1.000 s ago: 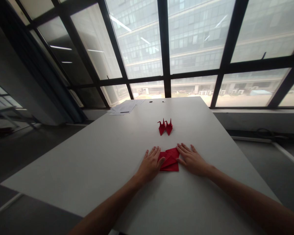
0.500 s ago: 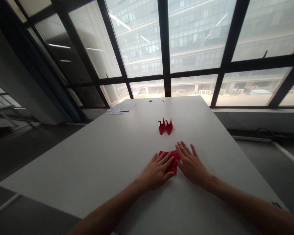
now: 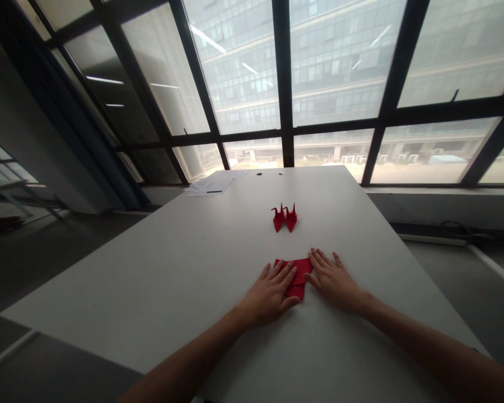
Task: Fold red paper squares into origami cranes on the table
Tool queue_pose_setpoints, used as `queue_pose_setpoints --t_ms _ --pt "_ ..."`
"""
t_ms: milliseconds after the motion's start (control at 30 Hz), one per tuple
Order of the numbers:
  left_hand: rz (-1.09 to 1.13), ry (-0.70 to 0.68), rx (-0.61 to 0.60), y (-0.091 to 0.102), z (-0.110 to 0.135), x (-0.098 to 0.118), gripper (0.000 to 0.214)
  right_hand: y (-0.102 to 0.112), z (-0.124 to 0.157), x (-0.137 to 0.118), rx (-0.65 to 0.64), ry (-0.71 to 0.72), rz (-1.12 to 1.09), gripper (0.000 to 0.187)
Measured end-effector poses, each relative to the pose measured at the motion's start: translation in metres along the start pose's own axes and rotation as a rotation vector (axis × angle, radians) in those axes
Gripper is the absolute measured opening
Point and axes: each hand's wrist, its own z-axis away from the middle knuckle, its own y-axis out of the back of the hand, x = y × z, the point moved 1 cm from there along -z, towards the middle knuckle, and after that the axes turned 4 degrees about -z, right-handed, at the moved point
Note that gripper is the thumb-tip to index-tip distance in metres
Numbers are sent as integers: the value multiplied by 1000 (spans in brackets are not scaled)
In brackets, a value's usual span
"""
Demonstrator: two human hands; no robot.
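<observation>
A folded piece of red paper [image 3: 301, 272] lies flat on the white table [image 3: 185, 268] in front of me. My left hand [image 3: 270, 295] rests palm down on its left part, fingers stretched out and pressing on it. Just to the right, my right hand [image 3: 334, 281] lies flat with fingers spread, its fingertips touching the paper's right edge. Farther back on the table stand two finished red paper cranes [image 3: 284, 217], side by side.
A stack of white sheets [image 3: 212, 184] with a dark pen lies at the table's far left corner, and two small dark dots [image 3: 269, 173] sit near the far edge. Large windows [image 3: 331, 84] rise behind the table. Dark floor surrounds it.
My left hand slid right from beside the red paper onto it and now covers its left part. My right hand shifted slightly right, uncovering the paper's right edge.
</observation>
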Motion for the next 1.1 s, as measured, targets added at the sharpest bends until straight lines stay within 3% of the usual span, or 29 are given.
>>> queue_pose_setpoints --t_ms 167,267,367,433,633,800,933,1100 --pt "18 -1 0 0 -1 -1 74 -4 -2 5 106 -152 26 75" --pt "26 -8 6 0 -1 0 73 0 0 -4 188 -53 -2 65" --pt "35 0 22 0 -2 1 75 1 2 -13 103 176 -60 58" --pt "45 8 32 -1 -3 -1 75 1 3 -16 20 240 -80 57" --pt "85 133 27 4 -3 -19 72 0 3 -17 -42 230 -85 60" --pt "40 67 93 7 -3 -13 67 2 3 -20 -46 229 -79 61" --pt "5 60 14 3 -1 -6 72 3 5 -20 -25 205 -46 61" --pt "-37 186 -64 8 13 -15 77 3 7 -21 28 143 -1 62"
